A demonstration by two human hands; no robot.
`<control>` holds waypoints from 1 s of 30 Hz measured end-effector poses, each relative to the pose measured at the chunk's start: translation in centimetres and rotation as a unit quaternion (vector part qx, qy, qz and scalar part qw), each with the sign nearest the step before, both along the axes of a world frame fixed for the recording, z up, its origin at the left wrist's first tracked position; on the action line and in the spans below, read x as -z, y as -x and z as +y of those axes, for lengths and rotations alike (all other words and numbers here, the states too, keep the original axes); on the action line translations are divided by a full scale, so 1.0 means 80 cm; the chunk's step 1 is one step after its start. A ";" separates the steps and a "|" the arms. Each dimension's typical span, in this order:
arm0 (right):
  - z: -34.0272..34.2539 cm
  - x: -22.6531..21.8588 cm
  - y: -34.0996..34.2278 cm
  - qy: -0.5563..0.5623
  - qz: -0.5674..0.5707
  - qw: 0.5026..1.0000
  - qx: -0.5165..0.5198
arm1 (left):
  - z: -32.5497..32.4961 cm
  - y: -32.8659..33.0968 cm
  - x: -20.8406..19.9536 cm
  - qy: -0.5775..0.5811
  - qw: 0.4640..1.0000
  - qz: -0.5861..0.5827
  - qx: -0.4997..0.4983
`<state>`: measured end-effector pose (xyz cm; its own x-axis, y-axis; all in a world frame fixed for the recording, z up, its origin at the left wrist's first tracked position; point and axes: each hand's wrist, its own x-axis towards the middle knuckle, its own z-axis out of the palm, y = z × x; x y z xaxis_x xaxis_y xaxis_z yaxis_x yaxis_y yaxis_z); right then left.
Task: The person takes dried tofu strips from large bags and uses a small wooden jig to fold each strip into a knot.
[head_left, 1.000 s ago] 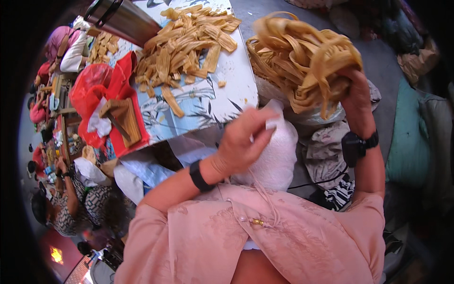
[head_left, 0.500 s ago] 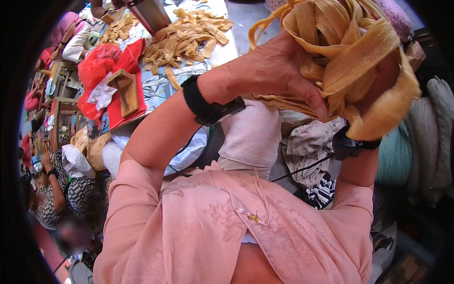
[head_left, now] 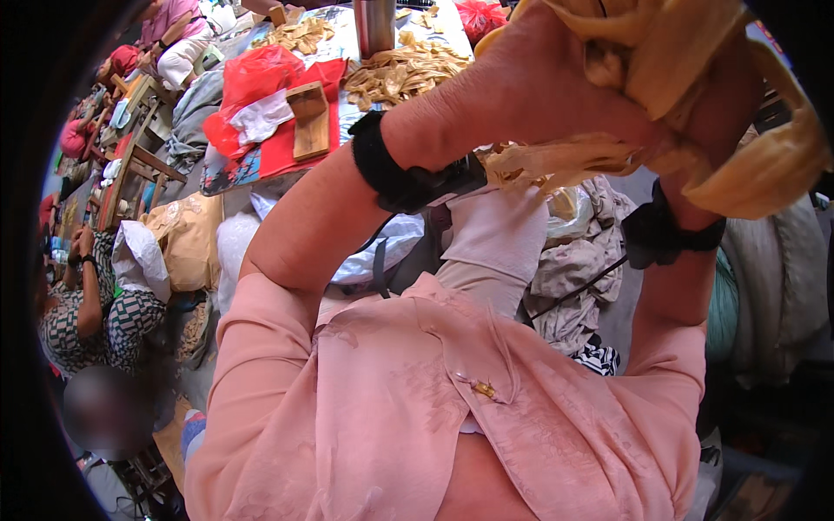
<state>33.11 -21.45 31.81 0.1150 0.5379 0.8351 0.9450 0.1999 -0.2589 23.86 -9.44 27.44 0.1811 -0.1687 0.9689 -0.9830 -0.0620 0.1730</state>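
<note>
We record a bundle of tan strips (head_left: 673, 56) at two o'clock, cut off by the upper edge of the view. We find the left hand (head_left: 569, 82) at one o'clock, curled about the bundle and holding it. The right hand (head_left: 728, 104), at two o'clock, is up against the bundle; strips cover its fingers, and we cannot tell how far they are closed. At twelve o'clock we note a heap of strips (head_left: 407, 74) on the table (head_left: 339, 39), near a metal cylinder (head_left: 374, 30); at eleven o'clock, a wooden tool (head_left: 310, 135) on red cloth (head_left: 337, 87).
</note>
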 end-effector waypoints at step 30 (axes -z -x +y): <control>0.206 0.017 0.188 0.247 0.025 0.942 -0.227 | 0.129 0.369 0.098 -0.031 0.741 0.020 -0.670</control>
<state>18.04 -4.94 30.49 -0.1884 0.8629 0.4690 0.7752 0.4238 -0.4685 -5.66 0.88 19.62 0.2539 0.1451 0.9563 -0.0252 -0.9874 0.1565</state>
